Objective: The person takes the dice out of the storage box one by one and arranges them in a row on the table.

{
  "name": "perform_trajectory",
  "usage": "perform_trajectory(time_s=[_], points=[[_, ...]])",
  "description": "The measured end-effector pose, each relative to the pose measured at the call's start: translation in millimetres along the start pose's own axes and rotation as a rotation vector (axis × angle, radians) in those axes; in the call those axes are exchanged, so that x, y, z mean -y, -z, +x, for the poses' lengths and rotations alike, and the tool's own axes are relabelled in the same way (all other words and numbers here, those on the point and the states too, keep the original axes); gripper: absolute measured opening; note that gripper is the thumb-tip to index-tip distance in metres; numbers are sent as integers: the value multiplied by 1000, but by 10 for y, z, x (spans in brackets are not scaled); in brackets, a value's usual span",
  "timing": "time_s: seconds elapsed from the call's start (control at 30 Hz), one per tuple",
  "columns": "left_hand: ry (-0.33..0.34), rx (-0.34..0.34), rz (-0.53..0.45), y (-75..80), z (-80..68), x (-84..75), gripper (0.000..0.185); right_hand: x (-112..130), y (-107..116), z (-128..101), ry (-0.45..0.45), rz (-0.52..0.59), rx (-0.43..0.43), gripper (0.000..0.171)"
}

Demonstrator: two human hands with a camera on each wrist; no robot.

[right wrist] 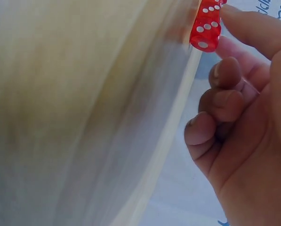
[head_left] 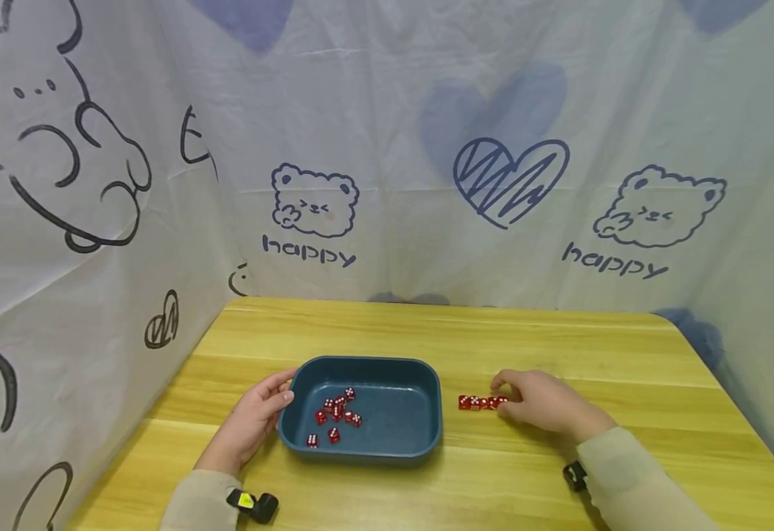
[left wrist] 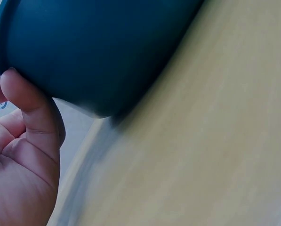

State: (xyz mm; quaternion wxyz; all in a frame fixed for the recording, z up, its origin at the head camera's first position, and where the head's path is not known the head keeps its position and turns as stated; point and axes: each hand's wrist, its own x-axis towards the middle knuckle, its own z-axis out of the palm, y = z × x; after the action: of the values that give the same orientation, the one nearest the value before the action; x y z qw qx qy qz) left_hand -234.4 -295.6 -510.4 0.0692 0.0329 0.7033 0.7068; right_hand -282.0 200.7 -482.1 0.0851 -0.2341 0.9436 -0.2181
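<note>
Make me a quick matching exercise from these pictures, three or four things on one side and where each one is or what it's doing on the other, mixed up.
1. left hand
2. right hand
3. blue tray
4. row of red dice

A. on the table, right of the tray
B. holds loose red dice
C. touches the row's end
D. rests on the tray's left wall

Pairs: 1-D, 2-C, 3-B, 4-A

Bare table (head_left: 559, 339) behind and right – free passage, blue tray (head_left: 427, 442) blocks centre, curtain (head_left: 128, 243) walls close

One blue tray (head_left: 427, 435), about eight dice inside (head_left: 335, 416), roughly four outside (head_left: 480, 403).
</note>
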Motion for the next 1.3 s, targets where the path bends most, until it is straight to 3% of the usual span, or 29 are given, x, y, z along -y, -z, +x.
perform_trajectory(time_s=[0.27, 0.57, 1.07, 1.3], points=[[9, -9, 0, 1, 5, -15, 51, 91, -9, 20, -1, -9, -23, 34], [6, 3, -14, -13, 1, -60, 52, 199, 0, 32, 73, -1, -40, 37], [8, 0, -30, -25, 20, -64, 51, 475, 65, 70, 66, -9, -43, 36], [3, -3, -9, -33, 3, -49, 51, 595, 46, 117, 134, -9, -52, 35]])
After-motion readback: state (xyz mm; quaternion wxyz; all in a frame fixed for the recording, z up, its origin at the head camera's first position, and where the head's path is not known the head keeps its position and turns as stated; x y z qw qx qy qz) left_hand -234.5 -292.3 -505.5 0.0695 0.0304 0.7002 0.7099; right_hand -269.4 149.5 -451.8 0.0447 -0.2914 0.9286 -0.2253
